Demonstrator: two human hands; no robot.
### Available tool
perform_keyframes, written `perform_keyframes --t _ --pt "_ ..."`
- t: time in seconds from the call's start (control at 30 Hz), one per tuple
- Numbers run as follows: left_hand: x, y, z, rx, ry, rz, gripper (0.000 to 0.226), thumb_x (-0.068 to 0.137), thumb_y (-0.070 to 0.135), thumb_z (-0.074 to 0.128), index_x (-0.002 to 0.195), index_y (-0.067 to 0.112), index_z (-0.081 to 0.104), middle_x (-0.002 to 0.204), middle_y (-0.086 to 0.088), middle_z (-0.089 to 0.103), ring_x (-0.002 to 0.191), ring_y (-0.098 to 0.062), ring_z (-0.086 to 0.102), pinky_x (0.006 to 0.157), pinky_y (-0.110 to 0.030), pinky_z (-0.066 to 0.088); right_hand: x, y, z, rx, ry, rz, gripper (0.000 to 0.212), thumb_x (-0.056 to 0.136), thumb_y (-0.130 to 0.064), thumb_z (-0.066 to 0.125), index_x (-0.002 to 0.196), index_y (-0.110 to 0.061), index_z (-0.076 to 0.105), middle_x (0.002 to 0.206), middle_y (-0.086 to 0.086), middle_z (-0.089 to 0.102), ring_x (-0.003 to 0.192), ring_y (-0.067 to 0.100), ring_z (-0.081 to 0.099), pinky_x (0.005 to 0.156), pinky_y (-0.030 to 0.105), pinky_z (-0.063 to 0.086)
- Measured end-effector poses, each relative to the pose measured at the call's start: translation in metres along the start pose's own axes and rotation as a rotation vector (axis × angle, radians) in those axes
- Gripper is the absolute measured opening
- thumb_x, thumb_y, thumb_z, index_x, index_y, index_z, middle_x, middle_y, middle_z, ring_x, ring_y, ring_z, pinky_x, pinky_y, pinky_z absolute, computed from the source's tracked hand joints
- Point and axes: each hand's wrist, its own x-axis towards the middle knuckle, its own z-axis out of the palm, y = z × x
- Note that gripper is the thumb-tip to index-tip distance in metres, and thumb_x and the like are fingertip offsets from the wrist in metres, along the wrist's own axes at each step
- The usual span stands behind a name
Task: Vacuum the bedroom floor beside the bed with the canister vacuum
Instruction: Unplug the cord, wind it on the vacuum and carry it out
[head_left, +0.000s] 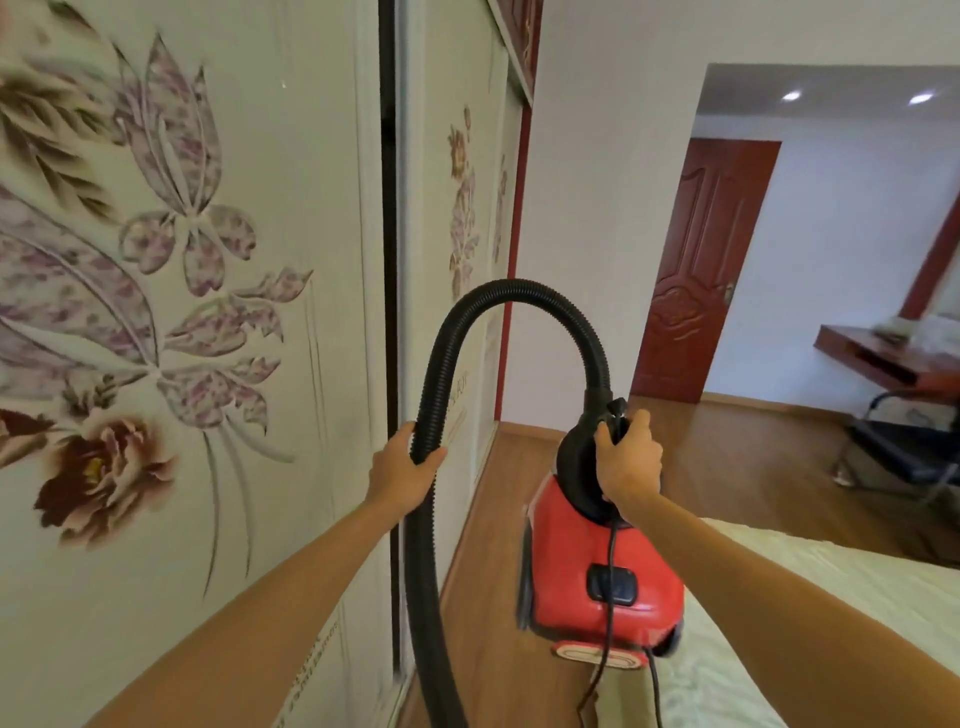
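My right hand (628, 465) fingers curl round the vacuum (587, 566) handle, my left hand (402, 470) fingers round its hose (519, 291); I think the floor (488, 519) is not cleaned yet.

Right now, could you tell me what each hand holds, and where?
Left hand grips the black hose mid-length; right hand holds the red canister vacuum by its black handle.

Red canister vacuum (597, 566) with black hose (441, 364); cream wardrobe doors (208, 260) bear purple-brown flowers
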Motion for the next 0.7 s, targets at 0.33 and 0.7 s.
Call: perform_keyframes --t 0.33,0.7 --pt "0.111 -0.005 0.071 -0.011 -0.113 0.041 0.051 0.094 0.033 0.064 0.139 0.018 0.047 0.115 -0.01 0.066 0.091 -0.026 0.065 0.074 -0.033 0.057 0.095 0.02 0.021 -0.04 0.095 0.106 0.026 0.101 -0.035 0.048 0.118 -0.017 0.04 0.096 0.008 0.055 0.083 0.036 0.064 0.067 0.057 0.059" --pt "0.249 -0.015 0.185 0.029 -0.147 0.071 0.051 0.094 0.033 0.064 0.139 0.017 0.048 0.105 -0.004 0.065 0.077 -0.018 0.063 0.066 -0.027 0.052 0.246 0.073 0.062 -0.015 0.117 0.147 0.023 0.101 -0.034 0.05 0.109 -0.015 0.04 0.082 0.001 0.05 0.077 0.033 0.063 0.062 0.056 0.059"
